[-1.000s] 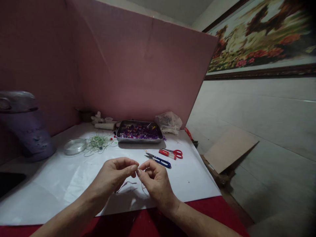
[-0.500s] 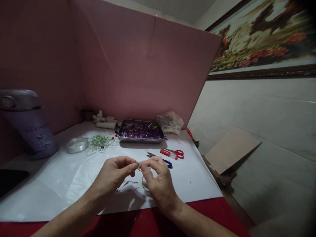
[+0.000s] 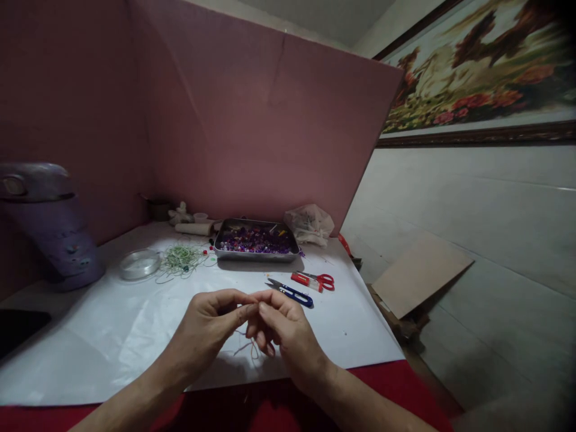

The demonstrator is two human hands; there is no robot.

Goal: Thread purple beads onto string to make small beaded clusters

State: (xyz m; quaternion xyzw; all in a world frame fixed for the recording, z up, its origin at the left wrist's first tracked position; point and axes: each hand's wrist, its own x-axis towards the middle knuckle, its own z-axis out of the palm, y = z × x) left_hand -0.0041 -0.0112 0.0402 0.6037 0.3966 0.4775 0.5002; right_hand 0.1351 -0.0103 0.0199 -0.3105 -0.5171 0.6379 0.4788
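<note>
Just above the white table covering, my left hand (image 3: 207, 319) and my right hand (image 3: 292, 329) meet at the fingertips. Thumb and forefinger of each are pinched together on a thin cord, and the pinched part is hidden by the fingers. Loose ends of the cord (image 3: 254, 349) hang below, between the hands. The other fingers of my right hand curl under. Beyond my right hand lie blue-handled thread snips (image 3: 294, 294), red-handled scissors (image 3: 324, 280) and a red lighter (image 3: 306, 281).
A metal tray (image 3: 256, 257) of purple beads stands at the back, beside a clear plastic bag (image 3: 310, 223). Leftward are a tangle of green cord (image 3: 182, 259), a round clear dish (image 3: 140, 264) and a purple bottle (image 3: 56, 234). A pink panel (image 3: 261, 132) rises behind.
My hands have come together until the fingertips touch. The cord loop seen between them is now mostly covered, and the thread snips show fully.
</note>
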